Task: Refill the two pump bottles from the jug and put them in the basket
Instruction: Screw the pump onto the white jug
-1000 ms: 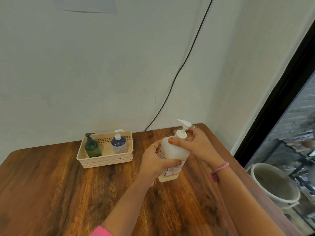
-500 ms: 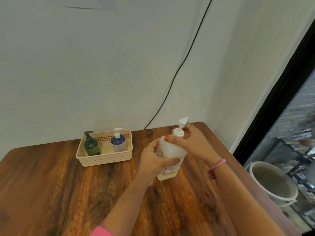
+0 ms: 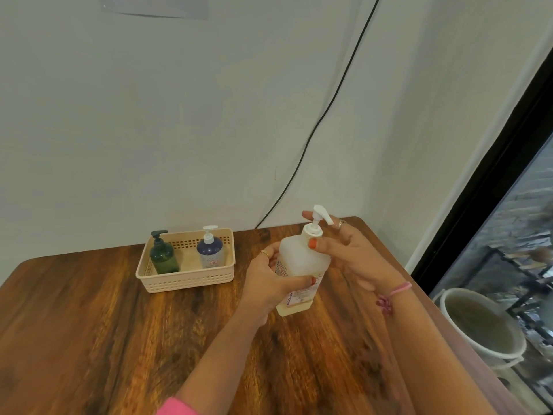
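Head view.

Item 1: jug (image 3: 300,266), translucent white with a printed label and a white pump top (image 3: 318,218). It is held upright just right of centre, its base close to the table (image 3: 89,339); whether the base touches the wood cannot be told.

Item 2: left hand (image 3: 269,286), at 9 o'clock of the jug. The fingers are wrapped round the jug's body, the thumb laid across its front face.

Item 3: right hand (image 3: 356,262), at 3 o'clock of the jug. The thumb is pressed on the jug's shoulder just below the pump collar; the other fingers are spread behind the pump neck. A pink band (image 3: 399,288) is worn at the wrist.

Item 4: basket (image 3: 185,280), cream, perforated, placed on the table at 9 o'clock of the jug and well apart from it, near the wall.

Item 5: green pump bottle (image 3: 163,257), upright in the basket's left half.

Item 6: blue pump bottle (image 3: 210,253), white pump, upright in the basket's right half, apart from the green one.

Item 7: white bucket (image 3: 481,327), seen on the floor at 4 o'clock, beyond the table's right edge.
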The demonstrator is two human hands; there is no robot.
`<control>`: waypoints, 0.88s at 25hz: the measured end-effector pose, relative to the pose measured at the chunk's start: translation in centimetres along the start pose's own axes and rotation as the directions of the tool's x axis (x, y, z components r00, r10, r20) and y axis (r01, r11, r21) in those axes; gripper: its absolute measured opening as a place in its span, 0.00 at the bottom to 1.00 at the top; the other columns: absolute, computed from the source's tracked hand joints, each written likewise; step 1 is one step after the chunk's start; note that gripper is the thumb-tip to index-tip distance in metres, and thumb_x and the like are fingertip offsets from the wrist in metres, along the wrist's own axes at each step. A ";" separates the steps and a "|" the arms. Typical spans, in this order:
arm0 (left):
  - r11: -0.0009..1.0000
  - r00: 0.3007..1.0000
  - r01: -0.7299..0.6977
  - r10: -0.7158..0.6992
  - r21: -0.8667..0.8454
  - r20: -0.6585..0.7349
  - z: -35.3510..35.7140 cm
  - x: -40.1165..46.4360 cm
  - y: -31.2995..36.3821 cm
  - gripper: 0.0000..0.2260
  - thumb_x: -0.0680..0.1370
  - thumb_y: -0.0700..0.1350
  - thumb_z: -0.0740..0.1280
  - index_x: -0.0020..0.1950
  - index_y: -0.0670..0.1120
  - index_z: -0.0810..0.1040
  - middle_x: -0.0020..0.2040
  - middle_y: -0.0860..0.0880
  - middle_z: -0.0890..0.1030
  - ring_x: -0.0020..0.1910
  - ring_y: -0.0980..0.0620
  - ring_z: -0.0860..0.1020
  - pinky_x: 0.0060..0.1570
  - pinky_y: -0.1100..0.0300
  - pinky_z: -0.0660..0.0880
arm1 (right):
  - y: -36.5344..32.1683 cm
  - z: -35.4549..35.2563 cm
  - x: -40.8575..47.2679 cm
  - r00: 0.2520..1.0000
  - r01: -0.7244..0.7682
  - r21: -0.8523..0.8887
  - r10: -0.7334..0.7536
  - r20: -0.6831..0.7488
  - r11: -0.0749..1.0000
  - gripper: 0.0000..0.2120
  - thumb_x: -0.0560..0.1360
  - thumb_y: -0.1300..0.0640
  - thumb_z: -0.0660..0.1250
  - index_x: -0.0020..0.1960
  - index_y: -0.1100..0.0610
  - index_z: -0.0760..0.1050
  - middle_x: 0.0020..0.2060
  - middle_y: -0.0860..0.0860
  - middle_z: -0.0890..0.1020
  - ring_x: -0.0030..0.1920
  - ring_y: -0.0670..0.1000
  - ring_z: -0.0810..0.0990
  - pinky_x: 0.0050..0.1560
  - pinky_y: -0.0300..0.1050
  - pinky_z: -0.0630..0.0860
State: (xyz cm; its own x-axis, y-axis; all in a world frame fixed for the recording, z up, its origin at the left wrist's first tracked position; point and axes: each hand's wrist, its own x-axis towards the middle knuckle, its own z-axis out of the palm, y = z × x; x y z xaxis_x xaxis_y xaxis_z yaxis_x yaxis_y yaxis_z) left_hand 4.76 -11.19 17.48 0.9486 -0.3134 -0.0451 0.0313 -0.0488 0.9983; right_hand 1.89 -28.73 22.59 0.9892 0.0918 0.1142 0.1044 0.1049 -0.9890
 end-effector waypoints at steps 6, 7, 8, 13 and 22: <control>1.000 1.000 0.000 0.000 0.010 -0.009 0.0 0.1 0.1 0.35 0.56 0.47 0.82 0.58 0.61 0.71 0.53 0.57 0.78 0.52 0.57 0.77 0.43 0.62 0.79 | 0.6 1.0 0.8 0.995 -0.005 -0.130 -0.008 -0.099 0.992 0.33 0.62 0.52 0.80 0.62 0.57 0.71 0.49 0.53 0.85 0.49 0.56 0.84 0.46 0.51 0.82; 1.000 1.000 0.004 -0.004 -0.001 -0.011 -0.1 0.2 0.0 0.34 0.56 0.46 0.82 0.57 0.61 0.71 0.53 0.57 0.78 0.52 0.57 0.77 0.44 0.62 0.79 | 0.4 0.6 0.7 0.999 -0.006 -0.086 0.003 -0.038 0.996 0.31 0.65 0.54 0.78 0.64 0.55 0.71 0.51 0.52 0.84 0.52 0.56 0.84 0.46 0.49 0.81; 1.000 1.000 0.002 -0.002 -0.007 -0.012 -0.2 0.2 0.0 0.34 0.56 0.46 0.82 0.55 0.62 0.71 0.53 0.58 0.78 0.51 0.58 0.77 0.42 0.63 0.78 | 0.1 0.2 0.4 1.000 -0.002 -0.052 0.003 0.003 0.999 0.28 0.67 0.56 0.77 0.65 0.54 0.73 0.52 0.51 0.84 0.54 0.55 0.83 0.47 0.47 0.81; 1.000 1.000 -0.014 0.014 0.023 -0.014 -0.2 0.2 0.1 0.37 0.56 0.47 0.82 0.61 0.57 0.72 0.54 0.56 0.78 0.53 0.57 0.77 0.46 0.60 0.79 | 0.6 1.8 1.0 0.988 -0.009 -0.170 -0.018 -0.155 0.985 0.35 0.56 0.47 0.81 0.57 0.58 0.72 0.46 0.52 0.86 0.48 0.55 0.85 0.45 0.52 0.82; 1.000 1.000 -0.016 0.016 0.014 -0.024 -0.5 0.4 0.0 0.31 0.56 0.46 0.82 0.53 0.62 0.73 0.52 0.56 0.80 0.51 0.57 0.78 0.43 0.62 0.80 | 0.9 3.0 1.1 0.962 -0.019 -0.223 -0.043 -0.270 0.975 0.36 0.54 0.42 0.82 0.55 0.58 0.75 0.48 0.53 0.85 0.49 0.54 0.84 0.47 0.52 0.83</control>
State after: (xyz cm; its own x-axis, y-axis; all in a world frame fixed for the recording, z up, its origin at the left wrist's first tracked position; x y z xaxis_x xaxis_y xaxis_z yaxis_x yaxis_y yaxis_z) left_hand 5.27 -10.83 17.44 0.9563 -0.2911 -0.0278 0.0118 -0.0567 0.9983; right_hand 2.80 -25.53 22.16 0.9748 -0.1837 0.1267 0.1056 -0.1205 -0.9871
